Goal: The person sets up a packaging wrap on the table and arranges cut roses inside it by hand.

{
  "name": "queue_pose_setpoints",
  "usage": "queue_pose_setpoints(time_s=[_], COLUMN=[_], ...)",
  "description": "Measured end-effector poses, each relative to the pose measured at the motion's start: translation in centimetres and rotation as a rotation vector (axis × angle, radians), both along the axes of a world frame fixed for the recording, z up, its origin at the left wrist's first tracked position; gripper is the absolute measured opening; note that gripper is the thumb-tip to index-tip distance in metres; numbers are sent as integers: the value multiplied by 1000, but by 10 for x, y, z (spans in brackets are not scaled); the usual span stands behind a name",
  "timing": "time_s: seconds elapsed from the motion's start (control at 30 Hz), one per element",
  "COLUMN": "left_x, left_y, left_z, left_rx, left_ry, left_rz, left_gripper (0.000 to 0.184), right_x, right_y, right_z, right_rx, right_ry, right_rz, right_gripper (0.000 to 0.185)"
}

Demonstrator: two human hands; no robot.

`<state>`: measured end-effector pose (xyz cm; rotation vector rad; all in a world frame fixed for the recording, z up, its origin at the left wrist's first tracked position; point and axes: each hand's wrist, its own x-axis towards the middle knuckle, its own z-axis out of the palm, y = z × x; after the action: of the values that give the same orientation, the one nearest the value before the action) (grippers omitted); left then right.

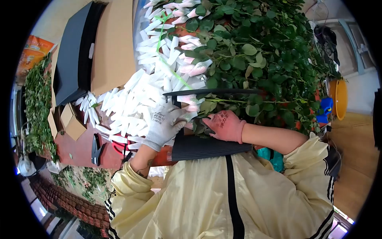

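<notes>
My left hand (pixel 165 122), in a whitish glove, is closed at the edge of the pile of white foam net sleeves (pixel 145 93). Its thumb and fingers meet a rose bud in a pinkish net sleeve (pixel 190 108). My right hand (pixel 225 125), in a pink glove, has its fingers curled at leafy rose stems (pixel 207 106); the exact grip is partly hidden. Just beyond both hands rises the thin edge of a black sheet (pixel 211 91). Close to my body, under my hands, lies a stack of black sheets (pixel 211 148).
Leafy roses (pixel 262 51) heap the far right of the reddish table (pixel 73 149). At left are a stapler (pixel 96 150), red-handled scissors (pixel 118 146), cardboard (pixel 113 44) and a dark board stack (pixel 75 51). A yellow tub (pixel 339 99) stands right. Green ribbon (pixel 161 38) crosses the sleeves.
</notes>
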<state>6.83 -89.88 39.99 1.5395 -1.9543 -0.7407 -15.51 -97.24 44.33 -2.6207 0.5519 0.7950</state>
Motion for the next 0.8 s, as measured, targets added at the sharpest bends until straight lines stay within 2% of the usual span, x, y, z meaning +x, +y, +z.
queue_pose_setpoints(time_s=[0.07, 0.13, 0.17, 0.23, 0.27, 0.33, 0.37, 0.43, 0.53, 0.63, 0.67, 0.73, 0.8], left_x=[3, 7, 8, 6, 4, -9, -17, -19, 0, 7, 7, 4, 4], left_y=[3, 1, 2, 1, -3, -12, -18, -20, -4, 10, 12, 11, 10], left_z=[-4, -10, -19, -28, -31, -33, -31, -18, 1, 7, 8, 8, -3], left_rx=[51, 114, 11, -14, -44, -71, -47, -32, 91, 174, 227, 254, 391], left_ry=[10, 122, 156, 175, 191, 154, 69, -116, -165, -292, -337, -327, -331], left_rz=[60, -71, -135, -121, -130, -110, -121, -117, -18, -190, -260, -244, -275], left_gripper=[29, 24, 19, 17, 15, 15, 16, 21, 23, 22, 22, 22, 23], right_x=[1, 4, 0, -10, -6, 2, 13, 15, 11, 8, 9, 9, 7], right_y=[4, 0, 1, 5, 5, 6, 4, 4, 2, 2, 2, 2, 2], right_z=[-10, -22, -29, -38, -39, -35, -27, -26, -27, -33, -35, -32, -31], right_rx=[-25, 54, 57, 26, 34, 19, 23, 16, 22, 50, 55, 56, 61], right_ry=[-35, -96, -95, -346, -347, -270, -110, -96, -131, -158, -138, -155, -159], right_rz=[-5, 80, 94, 57, 74, 67, 88, 106, 100, 89, 88, 78, 69], right_gripper=[48, 35, 35, 28, 28, 21, 23, 21, 13, 12, 17, 19, 21])
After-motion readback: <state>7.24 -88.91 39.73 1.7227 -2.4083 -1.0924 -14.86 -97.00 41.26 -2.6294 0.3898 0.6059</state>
